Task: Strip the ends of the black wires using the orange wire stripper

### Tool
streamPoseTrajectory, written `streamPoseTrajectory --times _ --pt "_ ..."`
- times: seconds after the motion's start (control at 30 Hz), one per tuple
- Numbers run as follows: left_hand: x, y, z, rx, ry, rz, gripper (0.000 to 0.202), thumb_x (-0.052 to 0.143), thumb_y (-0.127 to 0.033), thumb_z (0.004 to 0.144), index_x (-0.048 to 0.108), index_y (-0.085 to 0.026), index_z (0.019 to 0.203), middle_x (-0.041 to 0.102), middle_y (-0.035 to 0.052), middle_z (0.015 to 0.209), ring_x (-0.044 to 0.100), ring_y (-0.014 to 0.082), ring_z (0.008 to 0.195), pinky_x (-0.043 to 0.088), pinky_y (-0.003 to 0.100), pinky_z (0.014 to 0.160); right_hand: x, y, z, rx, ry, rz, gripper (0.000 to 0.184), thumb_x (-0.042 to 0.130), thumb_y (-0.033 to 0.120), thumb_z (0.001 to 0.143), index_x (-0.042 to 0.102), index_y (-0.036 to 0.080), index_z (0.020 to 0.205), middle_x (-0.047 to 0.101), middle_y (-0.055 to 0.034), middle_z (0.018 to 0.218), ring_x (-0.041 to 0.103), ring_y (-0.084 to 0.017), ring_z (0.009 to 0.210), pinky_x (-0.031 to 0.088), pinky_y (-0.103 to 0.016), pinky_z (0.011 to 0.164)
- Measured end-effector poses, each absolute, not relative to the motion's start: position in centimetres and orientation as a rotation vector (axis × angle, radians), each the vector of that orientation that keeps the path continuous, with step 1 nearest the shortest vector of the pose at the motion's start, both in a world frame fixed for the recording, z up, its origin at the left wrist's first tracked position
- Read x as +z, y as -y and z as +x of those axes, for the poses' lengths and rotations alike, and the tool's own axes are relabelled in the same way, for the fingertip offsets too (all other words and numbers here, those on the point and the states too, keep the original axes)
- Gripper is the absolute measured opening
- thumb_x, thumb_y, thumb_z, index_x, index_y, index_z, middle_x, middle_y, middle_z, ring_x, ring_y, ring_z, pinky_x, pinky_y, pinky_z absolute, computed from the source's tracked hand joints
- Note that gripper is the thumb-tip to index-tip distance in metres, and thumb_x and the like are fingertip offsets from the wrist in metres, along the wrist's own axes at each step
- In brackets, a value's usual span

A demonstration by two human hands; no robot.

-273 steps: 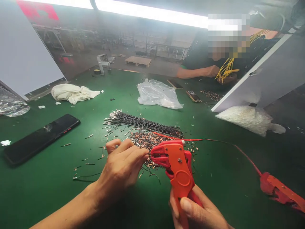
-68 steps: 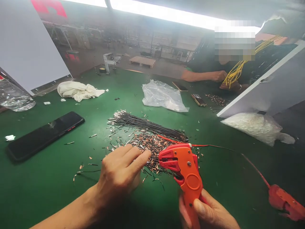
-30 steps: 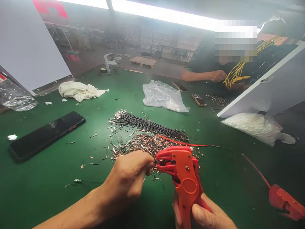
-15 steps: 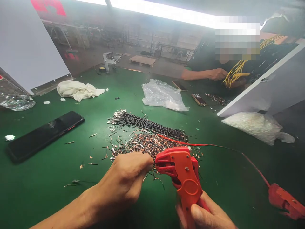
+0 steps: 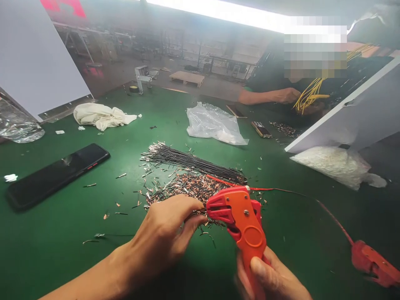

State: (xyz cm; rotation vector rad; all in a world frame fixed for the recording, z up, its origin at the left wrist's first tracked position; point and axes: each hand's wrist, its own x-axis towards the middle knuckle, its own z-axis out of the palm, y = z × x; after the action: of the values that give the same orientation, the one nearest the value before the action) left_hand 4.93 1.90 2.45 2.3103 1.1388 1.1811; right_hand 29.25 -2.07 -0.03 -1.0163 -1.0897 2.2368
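My right hand (image 5: 275, 275) is wrapped round the handle of a red and orange wire stripper (image 5: 250, 225), whose jaws point left. Pinched at the fingertips of my left hand (image 5: 168, 225) is a thin black wire (image 5: 203, 209), its end at the stripper's jaws. Behind this hand a dark wire with a metal terminal (image 5: 100, 235) sticks out to the left; it may be the same one. Just beyond both hands lies a heap of black and copper wire scraps (image 5: 193, 187). A bundle of black wires (image 5: 193, 161) with metal terminals lies behind the heap.
A black phone (image 5: 59, 175) and white cloth (image 5: 100, 116) lie left. A clear plastic bag (image 5: 215, 125) is at the back. Right are a filled bag (image 5: 334, 164), a white panel (image 5: 346, 108) and a second red tool (image 5: 371, 262). A co-worker's hand (image 5: 289, 96) holds yellow wires (image 5: 309, 96).
The stripper has moved slightly right and up. My left thumb and forefinger have parted a little, so the short wire length at the jaws shows. The rest looks the same.
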Motion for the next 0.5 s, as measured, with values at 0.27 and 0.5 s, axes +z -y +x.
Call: streamPoseTrajectory --times 0.27,0.5 --pt "2.29 -1.93 5.26 1.364 -1.067 2.292 0.015 0.057 -0.002 0.086 0.063 -0.014 0.091 0.061 0.0008 0.067 0.053 0.0104 0.058 0.043 0.022 0.052 -0.28 1.97 28.75 2.371 0.940 -0.798 0.051 0.066 0.060 0.081 0.063 0.010 0.085 0.049 0.0000 0.068 0.044 -0.009 0.060 0.035 -0.021 0.058" --pt "2.65 -2.21 5.03 1.286 -1.046 2.216 0.015 0.056 -0.004 0.088 0.067 -0.015 0.089 0.056 -0.0026 0.062 0.049 0.0085 0.056 0.040 0.021 0.052 -0.54 1.82 28.55 2.404 0.866 -0.724 0.049 0.068 0.058 0.082 0.063 0.009 0.086 0.057 -0.0019 0.070 0.051 -0.009 0.059 0.039 -0.020 0.060"
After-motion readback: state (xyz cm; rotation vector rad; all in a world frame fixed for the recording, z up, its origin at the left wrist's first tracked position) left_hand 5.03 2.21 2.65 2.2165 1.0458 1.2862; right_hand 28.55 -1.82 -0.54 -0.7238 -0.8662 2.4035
